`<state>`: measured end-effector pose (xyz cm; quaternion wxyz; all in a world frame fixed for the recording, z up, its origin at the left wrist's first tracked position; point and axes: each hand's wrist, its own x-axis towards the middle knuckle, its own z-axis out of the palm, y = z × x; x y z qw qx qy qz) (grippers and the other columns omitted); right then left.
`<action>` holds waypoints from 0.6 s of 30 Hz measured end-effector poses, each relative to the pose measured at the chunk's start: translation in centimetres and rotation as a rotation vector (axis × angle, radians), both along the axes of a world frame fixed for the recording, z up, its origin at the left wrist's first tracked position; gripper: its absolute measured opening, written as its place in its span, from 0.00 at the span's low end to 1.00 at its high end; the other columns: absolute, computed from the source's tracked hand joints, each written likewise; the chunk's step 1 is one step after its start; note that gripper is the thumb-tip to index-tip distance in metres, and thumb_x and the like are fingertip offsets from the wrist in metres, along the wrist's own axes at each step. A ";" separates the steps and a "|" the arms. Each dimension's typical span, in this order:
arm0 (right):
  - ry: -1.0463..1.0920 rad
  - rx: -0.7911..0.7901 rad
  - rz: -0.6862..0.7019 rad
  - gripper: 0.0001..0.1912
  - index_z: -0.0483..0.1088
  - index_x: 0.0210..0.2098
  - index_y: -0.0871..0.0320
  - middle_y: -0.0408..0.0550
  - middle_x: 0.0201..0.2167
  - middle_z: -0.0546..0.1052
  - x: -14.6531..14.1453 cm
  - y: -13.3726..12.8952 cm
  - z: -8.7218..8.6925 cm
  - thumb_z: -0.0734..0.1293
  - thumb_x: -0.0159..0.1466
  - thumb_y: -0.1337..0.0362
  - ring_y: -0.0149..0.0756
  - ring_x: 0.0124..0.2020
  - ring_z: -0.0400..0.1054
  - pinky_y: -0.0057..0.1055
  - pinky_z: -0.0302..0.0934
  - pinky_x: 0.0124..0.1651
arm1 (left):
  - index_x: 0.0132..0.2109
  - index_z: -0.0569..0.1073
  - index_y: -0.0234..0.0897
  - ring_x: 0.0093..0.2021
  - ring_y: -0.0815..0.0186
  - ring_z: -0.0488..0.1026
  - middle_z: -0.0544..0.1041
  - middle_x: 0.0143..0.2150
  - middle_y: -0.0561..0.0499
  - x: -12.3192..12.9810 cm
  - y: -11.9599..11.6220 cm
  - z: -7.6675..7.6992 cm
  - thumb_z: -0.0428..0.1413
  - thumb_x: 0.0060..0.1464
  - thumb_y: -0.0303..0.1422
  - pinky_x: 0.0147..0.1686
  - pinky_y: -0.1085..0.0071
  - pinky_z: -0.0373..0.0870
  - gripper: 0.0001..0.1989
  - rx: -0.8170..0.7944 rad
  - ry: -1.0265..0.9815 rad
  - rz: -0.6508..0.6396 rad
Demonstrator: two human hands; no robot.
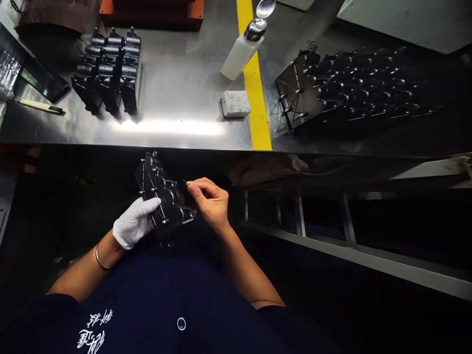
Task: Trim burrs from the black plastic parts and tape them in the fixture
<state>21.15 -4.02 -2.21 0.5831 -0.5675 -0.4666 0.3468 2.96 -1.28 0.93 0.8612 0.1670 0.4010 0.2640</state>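
My left hand (134,223), in a white glove, grips a black ribbed moulded part (162,199) by its lower left side, the thumb lying across its face. The part has cross ribs, small bright pins and several looped lugs, and is held tilted in front of the table edge. My bare right hand (212,199) is just right of the part, thumb and forefinger pinched together. A small dark thin thing (185,182) pokes out from the fingertips; its kind is too small to make out. The other right fingers are curled.
On the metal table (177,98) stand black parts (110,73) at left and more black parts (361,83) at right. Between them are a white pump bottle (239,56), a wrapped white block (236,104) and yellow tape (258,108). A pale-handled tool (40,105) lies far left. Metal rails (332,241) run lower right.
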 end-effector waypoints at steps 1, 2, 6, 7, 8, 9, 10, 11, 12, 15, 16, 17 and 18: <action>-0.022 -0.019 0.036 0.12 0.75 0.28 0.56 0.45 0.25 0.75 0.3 -0.2 0.1 0.66 0.62 0.56 0.33 0.27 0.69 0.31 0.64 0.32 | 0.45 0.77 0.31 0.45 0.53 0.78 0.80 0.43 0.43 -0.3 0.0 0.2 0.64 0.47 0.35 0.45 0.63 0.76 0.18 0.078 -0.001 -0.054; -0.054 -0.020 0.088 0.14 0.74 0.29 0.57 0.44 0.23 0.74 0.6 -0.4 0.3 0.64 0.65 0.57 0.31 0.25 0.68 0.30 0.63 0.30 | 0.48 0.76 0.32 0.46 0.52 0.77 0.80 0.45 0.43 -0.5 0.2 0.4 0.65 0.45 0.34 0.46 0.62 0.75 0.21 0.161 -0.002 -0.089; -0.266 0.210 0.442 0.23 0.71 0.29 0.60 0.43 0.18 0.69 1.9 -1.2 2.0 0.57 0.68 0.50 0.28 0.20 0.61 0.27 0.55 0.24 | 0.55 0.72 0.36 0.53 0.51 0.73 0.76 0.54 0.44 -1.5 1.6 0.7 0.66 0.44 0.31 0.51 0.63 0.71 0.29 0.377 0.034 -0.152; -0.324 0.279 0.516 0.25 0.70 0.28 0.61 0.43 0.18 0.67 2.1 -1.3 2.4 0.58 0.66 0.46 0.28 0.19 0.59 0.27 0.53 0.23 | 0.56 0.72 0.36 0.54 0.50 0.72 0.75 0.55 0.43 -1.6 1.9 0.6 0.66 0.44 0.30 0.52 0.63 0.71 0.30 0.396 0.042 -0.170; -0.377 0.330 0.568 0.27 0.68 0.26 0.61 0.42 0.17 0.65 2.2 -1.3 2.7 0.59 0.63 0.42 0.27 0.19 0.57 0.27 0.50 0.22 | 0.57 0.71 0.36 0.54 0.49 0.72 0.75 0.55 0.43 -1.7 2.2 0.5 0.66 0.44 0.30 0.52 0.62 0.70 0.30 0.403 0.041 -0.193; -0.423 0.366 0.596 0.27 0.66 0.24 0.60 0.41 0.16 0.63 2.3 -1.3 2.9 0.61 0.61 0.41 0.27 0.18 0.55 0.27 0.48 0.21 | 0.57 0.71 0.37 0.54 0.49 0.72 0.75 0.55 0.43 -1.8 2.3 0.4 0.66 0.44 0.30 0.53 0.61 0.70 0.31 0.403 0.032 -0.214; -0.463 0.392 0.607 0.27 0.64 0.21 0.59 0.40 0.15 0.61 2.3 -1.2 3.0 0.62 0.60 0.41 0.26 0.18 0.53 0.27 0.46 0.21 | 0.57 0.71 0.37 0.54 0.49 0.72 0.75 0.54 0.43 -1.7 2.3 0.3 0.66 0.44 0.31 0.53 0.60 0.70 0.31 0.401 0.017 -0.225; -0.498 0.413 0.609 0.27 0.61 0.19 0.58 0.39 0.15 0.59 2.3 -1.2 3.0 0.63 0.61 0.43 0.26 0.18 0.51 0.28 0.44 0.21 | 0.57 0.71 0.36 0.53 0.49 0.73 0.76 0.53 0.43 -1.6 2.3 0.2 0.66 0.44 0.31 0.53 0.59 0.69 0.31 0.394 0.002 -0.223; -0.527 0.433 0.603 0.27 0.58 0.17 0.58 0.38 0.14 0.58 2.3 -1.1 3.0 0.63 0.62 0.45 0.25 0.18 0.50 0.28 0.43 0.21 | 0.57 0.71 0.36 0.52 0.50 0.73 0.77 0.52 0.43 -1.4 2.1 0.1 0.66 0.44 0.31 0.54 0.59 0.69 0.30 0.382 -0.009 -0.209; -0.588 0.466 0.501 0.26 0.58 0.18 0.58 0.39 0.14 0.59 2.4 -0.8 2.8 0.64 0.61 0.45 0.25 0.18 0.51 0.28 0.42 0.22 | 0.52 0.74 0.34 0.48 0.51 0.76 0.79 0.48 0.43 -0.7 1.5 0.2 0.65 0.45 0.32 0.50 0.60 0.71 0.25 0.312 -0.011 -0.139; -0.599 0.467 0.457 0.26 0.60 0.19 0.58 0.39 0.15 0.60 2.5 -0.7 2.7 0.64 0.61 0.44 0.26 0.18 0.52 0.28 0.44 0.22 | 0.50 0.75 0.34 0.46 0.52 0.77 0.79 0.46 0.43 -0.5 1.2 0.2 0.65 0.45 0.33 0.48 0.61 0.72 0.23 0.282 -0.009 -0.115; -0.605 0.466 0.420 0.25 0.61 0.20 0.58 0.40 0.15 0.62 2.5 -0.6 2.7 0.63 0.60 0.43 0.26 0.19 0.54 0.27 0.45 0.22 | 0.48 0.76 0.33 0.45 0.53 0.77 0.80 0.44 0.43 -0.3 1.0 0.2 0.65 0.45 0.34 0.45 0.62 0.74 0.21 0.253 -0.009 -0.094; -0.609 0.463 0.395 0.26 0.62 0.21 0.58 0.41 0.16 0.63 2.5 -0.5 2.7 0.62 0.61 0.43 0.27 0.19 0.55 0.27 0.47 0.23 | 0.47 0.76 0.33 0.43 0.53 0.78 0.80 0.43 0.44 -0.2 0.8 0.1 0.65 0.45 0.34 0.43 0.63 0.74 0.20 0.226 -0.013 -0.075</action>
